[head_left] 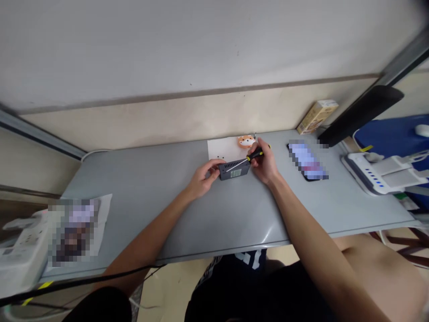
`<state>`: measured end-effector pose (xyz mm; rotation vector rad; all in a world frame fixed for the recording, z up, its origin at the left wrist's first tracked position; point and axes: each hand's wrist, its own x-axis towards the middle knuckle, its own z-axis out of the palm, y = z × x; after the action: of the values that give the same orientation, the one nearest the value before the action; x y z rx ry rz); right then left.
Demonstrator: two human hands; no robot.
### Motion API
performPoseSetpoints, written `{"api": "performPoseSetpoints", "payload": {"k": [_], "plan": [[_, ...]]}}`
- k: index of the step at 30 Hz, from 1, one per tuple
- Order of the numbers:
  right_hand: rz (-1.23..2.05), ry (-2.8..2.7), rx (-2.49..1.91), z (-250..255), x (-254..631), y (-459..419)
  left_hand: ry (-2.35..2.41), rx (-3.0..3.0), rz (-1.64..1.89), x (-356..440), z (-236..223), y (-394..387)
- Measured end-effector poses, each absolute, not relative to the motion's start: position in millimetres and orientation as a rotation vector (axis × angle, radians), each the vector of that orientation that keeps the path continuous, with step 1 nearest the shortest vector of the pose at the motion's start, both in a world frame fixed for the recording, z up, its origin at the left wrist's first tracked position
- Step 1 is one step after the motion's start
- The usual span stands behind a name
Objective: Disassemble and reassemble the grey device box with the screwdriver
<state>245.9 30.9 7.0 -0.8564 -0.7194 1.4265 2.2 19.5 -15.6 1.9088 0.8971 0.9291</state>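
Note:
A small dark grey box (234, 170) lies on the grey table (161, 188), near its far edge. My left hand (203, 178) grips the box's left end, fingers curled round it. My right hand (265, 162) is closed on a screwdriver (246, 160) with a black and yellow handle. Its thin metal shaft slants down to the left across the top of the box. Behind the box lies a white sheet (221, 150) with an orange animal-shaped piece (246, 141) on it.
A phone (306, 161) lies right of my hands, and a small cardboard box (317, 116) leans at the wall. A white power strip (368, 172) sits at the table's right end. Paper (80, 223) and a white device (20, 250) occupy the left end. A black cable (80, 281) runs below.

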Motion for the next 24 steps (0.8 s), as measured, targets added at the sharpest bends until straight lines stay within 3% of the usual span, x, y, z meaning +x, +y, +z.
{"api": "performPoseSetpoints", "payload": {"k": [10,24], "plan": [[1.396,-0.750,-0.899,7,244,30,0.992,1.945,0.932,0,-18,17],[1.376,-0.742,-0.921,7,243,30,0.859,2.301,1.255,6,-12,3]]}}
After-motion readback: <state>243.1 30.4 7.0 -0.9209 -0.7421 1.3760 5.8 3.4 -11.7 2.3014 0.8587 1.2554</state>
